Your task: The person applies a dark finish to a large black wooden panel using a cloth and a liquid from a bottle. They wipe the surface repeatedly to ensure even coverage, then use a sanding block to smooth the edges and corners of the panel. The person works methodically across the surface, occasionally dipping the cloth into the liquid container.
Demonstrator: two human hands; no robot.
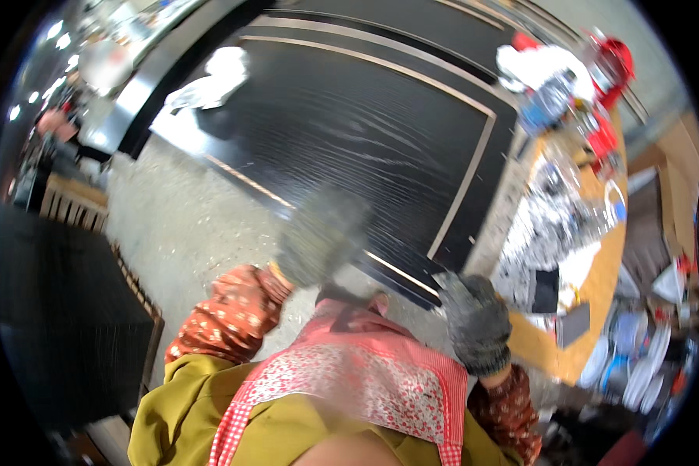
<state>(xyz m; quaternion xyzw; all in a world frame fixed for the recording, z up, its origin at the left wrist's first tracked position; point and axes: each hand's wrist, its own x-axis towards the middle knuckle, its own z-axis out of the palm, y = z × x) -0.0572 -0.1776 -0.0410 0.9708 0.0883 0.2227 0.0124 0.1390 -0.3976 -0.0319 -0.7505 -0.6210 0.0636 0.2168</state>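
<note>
A large black panel (pixel 342 116) with visible wood grain and a thin pale line inset around its border lies in front of me. My left hand (pixel 322 237), in a dark grey glove, is over the panel's near edge. Motion smears its fingers, so their pose is unclear. My right hand (pixel 478 322), gloved alike, is by the panel's near right corner with its fingers curled together. Something small and pale may show at its fingertips, too small to make out. A crumpled white cloth or plastic piece (pixel 224 76) rests on the panel's far left part.
At the right stands a wooden table (pixel 532 349) with paint-stained sheets, a blue-tinted plastic bottle (pixel 547 101), a dark grey block (pixel 573 325) and white rags (pixel 540 66). A black stack (pixel 62 318) fills the left. Concrete floor (pixel 179 202) lies between. Plastic containers (pixel 633 334) crowd the right.
</note>
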